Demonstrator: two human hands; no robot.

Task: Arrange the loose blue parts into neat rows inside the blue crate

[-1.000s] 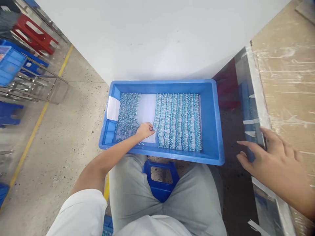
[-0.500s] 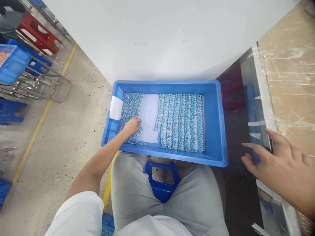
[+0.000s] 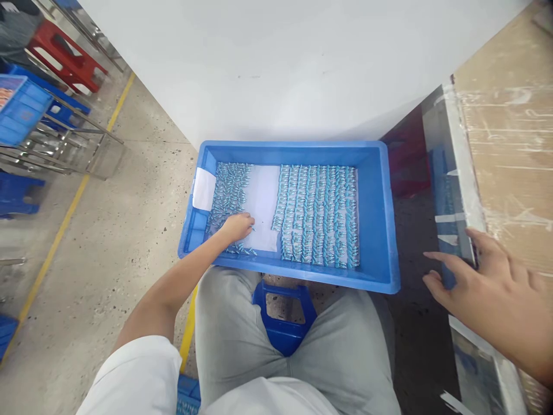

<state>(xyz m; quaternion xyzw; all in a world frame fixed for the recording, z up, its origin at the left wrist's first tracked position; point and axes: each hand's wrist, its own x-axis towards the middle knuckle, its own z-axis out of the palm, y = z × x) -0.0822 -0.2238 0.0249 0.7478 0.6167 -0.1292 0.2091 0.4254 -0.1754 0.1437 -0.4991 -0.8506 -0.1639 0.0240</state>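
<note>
A blue plastic crate (image 3: 375, 230) rests on my knees. A white sheet (image 3: 262, 199) lines its floor. Small light-blue parts lie in neat rows (image 3: 319, 213) on the right half and in a loose heap (image 3: 228, 190) on the left. My left hand (image 3: 237, 226) is at the near edge of the heap, fingers curled in a pinch on the small parts. My right hand (image 3: 488, 288) rests on the edge of the table at the right, fingers spread and holding nothing.
A wrapped wooden table top (image 3: 510, 144) with a metal edge stands to the right. A white wall panel (image 3: 276, 63) rises behind the crate. A blue stool (image 3: 283, 323) shows between my legs. At far left stand metal racks, a blue bin (image 3: 19, 109) and a red stool (image 3: 64, 55).
My left hand went from the left end of the neat rows over to the loose heap, then shifted slightly right along its near edge. My right hand stayed put.
</note>
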